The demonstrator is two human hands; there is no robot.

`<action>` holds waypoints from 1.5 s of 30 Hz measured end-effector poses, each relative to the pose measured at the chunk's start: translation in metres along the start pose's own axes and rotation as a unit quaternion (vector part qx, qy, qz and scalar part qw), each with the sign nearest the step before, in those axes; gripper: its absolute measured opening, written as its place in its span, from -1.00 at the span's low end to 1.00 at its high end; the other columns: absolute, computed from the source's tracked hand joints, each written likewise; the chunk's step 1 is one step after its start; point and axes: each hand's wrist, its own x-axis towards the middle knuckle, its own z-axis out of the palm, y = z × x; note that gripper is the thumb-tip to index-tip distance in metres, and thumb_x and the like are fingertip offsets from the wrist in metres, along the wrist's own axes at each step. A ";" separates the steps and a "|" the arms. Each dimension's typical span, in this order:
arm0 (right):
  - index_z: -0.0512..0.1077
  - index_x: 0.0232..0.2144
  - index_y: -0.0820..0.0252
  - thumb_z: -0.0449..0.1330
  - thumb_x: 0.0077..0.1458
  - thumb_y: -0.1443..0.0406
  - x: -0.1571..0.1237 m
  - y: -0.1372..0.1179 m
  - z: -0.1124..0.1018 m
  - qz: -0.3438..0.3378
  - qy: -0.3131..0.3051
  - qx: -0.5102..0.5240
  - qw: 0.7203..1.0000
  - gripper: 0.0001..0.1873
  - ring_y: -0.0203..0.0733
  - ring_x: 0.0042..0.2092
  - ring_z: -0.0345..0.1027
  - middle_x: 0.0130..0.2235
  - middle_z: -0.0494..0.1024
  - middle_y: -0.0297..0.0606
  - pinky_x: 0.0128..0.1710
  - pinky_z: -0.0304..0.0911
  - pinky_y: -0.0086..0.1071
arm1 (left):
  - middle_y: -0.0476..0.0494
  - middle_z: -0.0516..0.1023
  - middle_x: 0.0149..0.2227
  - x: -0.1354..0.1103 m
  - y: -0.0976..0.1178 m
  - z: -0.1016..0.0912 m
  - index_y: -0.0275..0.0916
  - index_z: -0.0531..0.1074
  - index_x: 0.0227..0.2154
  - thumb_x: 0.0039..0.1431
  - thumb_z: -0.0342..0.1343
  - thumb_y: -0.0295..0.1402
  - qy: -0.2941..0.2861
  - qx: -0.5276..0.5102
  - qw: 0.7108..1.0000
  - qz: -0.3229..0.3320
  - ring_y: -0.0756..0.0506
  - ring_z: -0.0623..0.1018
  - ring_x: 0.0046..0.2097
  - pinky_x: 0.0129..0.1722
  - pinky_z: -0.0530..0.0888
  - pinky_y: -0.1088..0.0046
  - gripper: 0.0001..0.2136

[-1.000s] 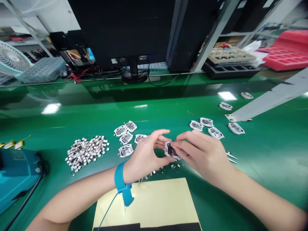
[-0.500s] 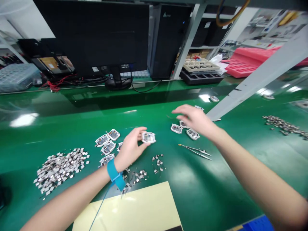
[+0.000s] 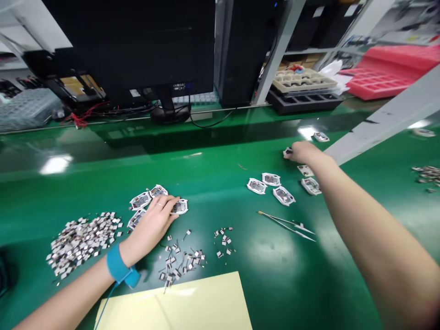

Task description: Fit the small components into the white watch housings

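Note:
My left hand (image 3: 153, 224), wearing a blue wrist strap (image 3: 118, 266), has its fingers closed on a white device housing (image 3: 180, 207) with a circuit board inside, low over the green bench. Other such housings (image 3: 140, 200) lie beside and partly under this hand. Farther off on the right, my right hand (image 3: 304, 153) pinches another white housing (image 3: 287, 153); most of that piece is hidden by the fingers. Several more housings (image 3: 283, 195) lie nearer than my right hand. Metal tweezers (image 3: 285, 224) rest on the bench in front of them.
A heap of small square metallic parts (image 3: 82, 243) is at left, with loose wired ones (image 3: 182, 263) mid-front. Yellow paper (image 3: 206, 302) covers the front edge. A white post (image 3: 385, 119) slants past my right arm. Behind stand a monitor (image 3: 137, 46), stacked trays (image 3: 304, 82) and pink foam (image 3: 392, 73).
My left hand has moved left with its housing, to the group there. My right hand has reached farther right and back, and its fingers have closed on a housing.

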 end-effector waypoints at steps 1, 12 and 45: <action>0.30 -0.13 0.26 0.03 0.16 0.22 -0.007 -0.008 -0.002 0.000 -0.008 -0.007 1.000 -0.72 -0.22 -0.13 0.29 -0.09 0.34 -0.16 -0.16 0.28 -0.26 | -0.29 0.35 -0.11 0.000 0.004 -0.005 -0.34 0.28 -0.08 0.20 -0.10 -0.32 0.000 0.004 1.000 0.005 -0.24 0.34 -0.05 -0.05 0.35 0.10 -0.72; 0.32 -0.09 0.41 0.18 0.02 0.32 -0.107 -0.152 0.058 -0.233 -0.077 0.089 0.965 -0.61 -0.20 -0.28 0.32 -0.20 0.32 -0.11 -0.21 0.31 -0.31 | -0.06 0.51 -0.37 0.037 0.065 0.016 -0.28 0.45 -0.43 0.13 0.02 -0.46 -0.129 -0.068 0.965 0.218 -0.04 0.49 -0.32 -0.30 0.45 0.46 -0.88; 0.35 -0.53 0.35 -0.02 -0.08 0.58 -0.122 -0.175 0.048 -0.309 -0.016 -0.168 0.936 -0.81 -0.24 -0.59 0.21 -0.47 0.35 -0.14 -0.67 -0.19 -0.43 | -0.20 0.44 -0.34 0.032 0.064 0.022 -0.41 0.35 -0.33 0.16 -0.21 -0.61 -0.083 -0.016 0.968 0.237 -0.11 0.41 -0.21 -0.13 0.43 0.38 -0.78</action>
